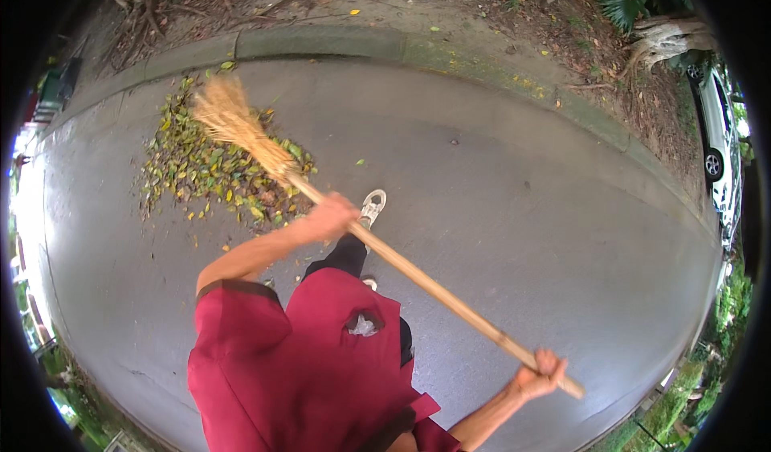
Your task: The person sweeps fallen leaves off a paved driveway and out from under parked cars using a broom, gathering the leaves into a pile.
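Observation:
A straw broom (426, 279) with a long wooden handle slants across the view, its bristle head at the upper left and its handle end at the lower right. My left hand (331, 217) is wrapped round the handle a little below the bristles. Near the handle's far end, my right hand (540, 374) is closed on the wood. The bristles overlap a pile of yellow and green fallen leaves (186, 151) on the grey pavement (482, 203). Whether the bristle tips touch the ground I cannot tell.
A stone kerb (321, 42) curves along the far side, with bare soil and tree roots (658, 42) beyond it. At the right a white car (717, 122) is parked. My shoe (373, 203) stands just right of the leaves.

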The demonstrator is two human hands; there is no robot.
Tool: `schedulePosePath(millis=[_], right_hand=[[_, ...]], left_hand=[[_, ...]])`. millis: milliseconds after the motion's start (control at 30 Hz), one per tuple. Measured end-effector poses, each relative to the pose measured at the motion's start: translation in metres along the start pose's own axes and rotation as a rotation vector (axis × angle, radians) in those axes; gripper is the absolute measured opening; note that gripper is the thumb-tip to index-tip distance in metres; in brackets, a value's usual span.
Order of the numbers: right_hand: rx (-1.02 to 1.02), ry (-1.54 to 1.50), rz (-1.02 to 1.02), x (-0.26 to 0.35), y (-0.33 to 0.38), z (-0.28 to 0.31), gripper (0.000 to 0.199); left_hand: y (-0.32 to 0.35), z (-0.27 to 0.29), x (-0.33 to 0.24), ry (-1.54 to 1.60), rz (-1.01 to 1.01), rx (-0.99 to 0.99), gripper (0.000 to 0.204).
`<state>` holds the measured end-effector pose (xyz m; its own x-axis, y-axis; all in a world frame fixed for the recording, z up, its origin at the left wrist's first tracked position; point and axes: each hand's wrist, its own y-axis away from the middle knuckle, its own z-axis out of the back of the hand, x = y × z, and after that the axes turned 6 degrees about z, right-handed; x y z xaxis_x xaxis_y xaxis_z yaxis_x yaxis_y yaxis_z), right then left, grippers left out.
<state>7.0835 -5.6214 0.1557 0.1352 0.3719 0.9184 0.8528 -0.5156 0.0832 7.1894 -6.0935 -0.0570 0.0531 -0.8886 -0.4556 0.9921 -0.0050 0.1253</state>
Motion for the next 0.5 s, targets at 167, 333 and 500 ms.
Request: schedulePosePath(millis=[167, 333, 500], right_hand=[[-0.094, -0.038, 0.368, 0.18, 0.064, 0.152, 0.045], [-0.272, 0.275, 0.903, 0.349, 0.199, 0.228, 0.039], [-0.696, 0.184, 1.217, 0.389, 0.275, 0.192, 0.039]], left_hand=[[0.012, -0.064, -0.184, 0.216, -0.428, 0.154, 0.012], [0.026, -0.111, -0.338, 0.636, -0.779, -0.073, 0.016], [0.053, -0.095, -0.364, 0.735, -0.9, 0.221, 0.019]])
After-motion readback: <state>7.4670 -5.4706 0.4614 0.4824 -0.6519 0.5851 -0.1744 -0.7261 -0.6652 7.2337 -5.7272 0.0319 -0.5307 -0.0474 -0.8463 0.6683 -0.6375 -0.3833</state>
